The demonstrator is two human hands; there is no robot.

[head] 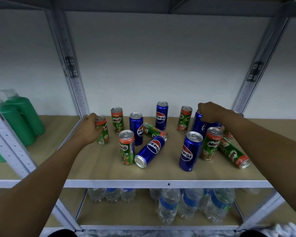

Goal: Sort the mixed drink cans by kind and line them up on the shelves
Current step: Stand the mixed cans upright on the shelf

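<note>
From the head camera I see a tan board shelf in a white metal rack against a pale wall, green bottles on the neighbouring bay, water bottles on the shelf below. Blue cans reading PEPSI and green-and-red cans reading MILO stand and lie mixed across the board. My left hand curls its fingers round a Milo can at the left edge. My right hand grips the top of a Pepsi can near the back right.
</note>
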